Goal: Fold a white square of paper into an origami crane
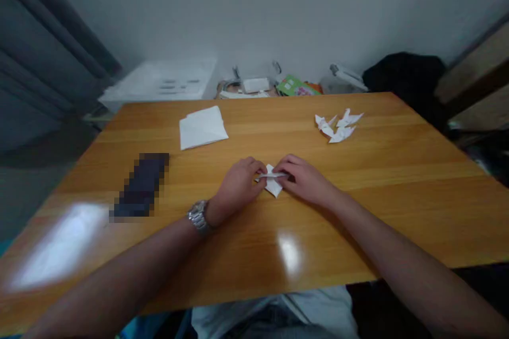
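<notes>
A small folded white paper (pixel 273 185) lies on the wooden table (pixel 254 254), between my two hands, with a raised fold across its middle. My left hand (pixel 240 183), a metal watch (pixel 198 216) on its wrist, pinches the left end of that fold. At the right end, the fingers of my right hand (pixel 304 179) are closed on the same paper. The fingertips partly cover both ends.
White sheets (pixel 203 127) are stacked at the back left. Several folded paper figures (pixel 339 126) sit at the back right. A dark, pixelated object (pixel 141 186) lies on the left. Behind the table are a white box (pixel 159 80) and a green packet (pixel 296 86).
</notes>
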